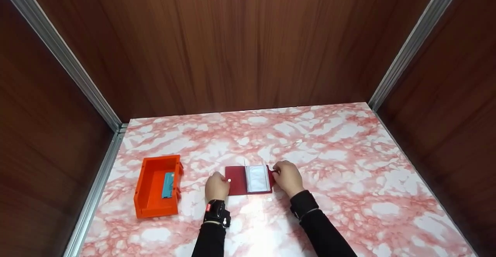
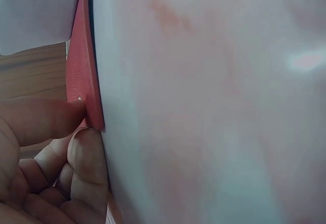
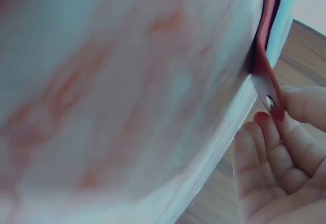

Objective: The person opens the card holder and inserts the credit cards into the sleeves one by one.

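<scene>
A red card holder (image 1: 236, 187) lies opened out on the table, with whitish, see-through sleeves (image 1: 257, 178) over its right half. At its left edge, beside a small round snap, my left hand (image 1: 217, 187) pinches the cover. The left wrist view shows the thumb (image 2: 46, 117) against the red cover (image 2: 81, 76) and a curled finger close below. My right hand (image 1: 288, 177) has hold of the short strap at the right end. Up close in the right wrist view, the strap (image 3: 267, 84) carries a metal snap and sits between thumb and fingers (image 3: 295, 137).
An orange open-front bin (image 1: 149, 212) stands to the left, holding a blue card or flat box (image 1: 168, 185). Brown wood-grain panels (image 1: 248, 47) with metal corner posts enclose the pink-and-white marbled table (image 1: 348, 152) at the back and sides.
</scene>
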### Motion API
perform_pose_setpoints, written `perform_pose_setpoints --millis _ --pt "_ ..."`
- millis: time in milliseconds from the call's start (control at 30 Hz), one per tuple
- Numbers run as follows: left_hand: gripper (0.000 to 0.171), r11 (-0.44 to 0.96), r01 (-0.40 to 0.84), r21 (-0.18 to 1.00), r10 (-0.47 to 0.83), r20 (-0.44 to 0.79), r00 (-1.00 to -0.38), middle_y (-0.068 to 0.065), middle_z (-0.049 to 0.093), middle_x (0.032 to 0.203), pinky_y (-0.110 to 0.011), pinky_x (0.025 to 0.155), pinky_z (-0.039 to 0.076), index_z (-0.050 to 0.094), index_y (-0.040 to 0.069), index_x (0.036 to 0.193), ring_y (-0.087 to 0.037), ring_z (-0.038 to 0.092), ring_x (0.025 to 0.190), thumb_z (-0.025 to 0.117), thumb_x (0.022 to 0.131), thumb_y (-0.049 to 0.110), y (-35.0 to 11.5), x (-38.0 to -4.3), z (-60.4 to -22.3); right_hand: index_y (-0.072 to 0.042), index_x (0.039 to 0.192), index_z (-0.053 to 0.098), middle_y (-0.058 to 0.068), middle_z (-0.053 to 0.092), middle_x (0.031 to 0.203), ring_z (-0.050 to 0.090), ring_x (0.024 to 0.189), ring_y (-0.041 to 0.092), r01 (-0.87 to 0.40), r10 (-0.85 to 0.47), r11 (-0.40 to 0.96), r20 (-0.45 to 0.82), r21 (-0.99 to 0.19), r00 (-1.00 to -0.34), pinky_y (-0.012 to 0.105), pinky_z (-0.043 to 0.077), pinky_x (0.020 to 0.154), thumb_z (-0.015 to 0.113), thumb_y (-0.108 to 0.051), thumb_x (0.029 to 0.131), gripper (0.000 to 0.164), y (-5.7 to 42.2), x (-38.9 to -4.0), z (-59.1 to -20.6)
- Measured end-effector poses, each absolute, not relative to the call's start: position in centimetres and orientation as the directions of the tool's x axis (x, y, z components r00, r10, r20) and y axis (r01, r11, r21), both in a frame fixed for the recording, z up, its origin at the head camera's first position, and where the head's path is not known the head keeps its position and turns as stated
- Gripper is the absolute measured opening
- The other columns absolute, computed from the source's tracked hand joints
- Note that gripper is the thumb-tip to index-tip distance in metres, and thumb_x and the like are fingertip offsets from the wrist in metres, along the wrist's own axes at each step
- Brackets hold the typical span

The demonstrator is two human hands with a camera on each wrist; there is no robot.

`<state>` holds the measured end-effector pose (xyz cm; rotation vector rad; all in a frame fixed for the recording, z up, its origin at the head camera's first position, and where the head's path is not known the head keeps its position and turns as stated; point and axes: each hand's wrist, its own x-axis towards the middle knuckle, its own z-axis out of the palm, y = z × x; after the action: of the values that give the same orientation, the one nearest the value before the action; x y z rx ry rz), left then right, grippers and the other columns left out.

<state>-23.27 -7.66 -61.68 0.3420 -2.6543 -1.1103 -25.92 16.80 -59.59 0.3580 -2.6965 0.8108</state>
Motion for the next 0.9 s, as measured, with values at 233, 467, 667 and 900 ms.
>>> perform_pose_setpoints --millis 233,467,667,900 --pt "0.013 0.673 -0.107 0.732 -0.313 0.151 -0.938 -0.011 0.066 0.072 -0.048 0.068 0.050 0.064 0.003 0.076 -0.036 0.064 0.073 0.076 0.073 0.006 -7.7 -23.4 -61.9 -0.005 0.098 0.074 0.008 0.068 0.097 0.062 0.095 0.030 -0.446 -0.245 0.754 0.424 -0.482 -0.872 0.043 0.052 0.083 0.078 -0.004 0.081 0.018 15.1 -25.3 -59.1" --pt "0.013 0.663 -0.115 0.740 -0.317 0.138 -0.938 -0.011 0.066 0.073 -0.047 0.068 0.050 0.063 0.004 0.075 -0.035 0.064 0.074 0.076 0.074 0.007 -7.8 -23.4 -62.0 -0.006 0.103 0.075 0.006 0.071 0.100 0.063 0.103 0.029 -0.515 -0.333 0.682 0.407 -0.518 -0.850 0.041 0.048 0.095 0.077 -0.008 0.083 0.020 13.3 -24.7 -58.8" --pt "0.012 0.673 -0.102 0.733 -0.314 0.159 -0.936 -0.012 0.067 0.073 -0.048 0.068 0.051 0.063 0.004 0.075 -0.037 0.065 0.075 0.076 0.074 0.007 -7.8 -23.3 -62.0 -0.006 0.103 0.075 0.007 0.071 0.100 0.064 0.101 0.028 -0.556 -0.390 0.676 0.405 -0.484 -0.827 0.039 0.049 0.091 0.078 -0.009 0.082 0.021 11.9 -24.3 -58.9" --pt "0.011 0.669 -0.103 0.736 -0.323 0.163 -0.932 -0.011 0.066 0.072 -0.047 0.068 0.050 0.064 0.004 0.074 -0.036 0.065 0.073 0.074 0.073 0.005 -7.9 -23.3 -62.1 -0.007 0.103 0.075 0.006 0.070 0.100 0.064 0.100 0.027 -0.568 -0.412 0.681 0.400 -0.462 -0.819 0.038 0.049 0.091 0.076 -0.010 0.083 0.020 10.8 -24.1 -59.3"
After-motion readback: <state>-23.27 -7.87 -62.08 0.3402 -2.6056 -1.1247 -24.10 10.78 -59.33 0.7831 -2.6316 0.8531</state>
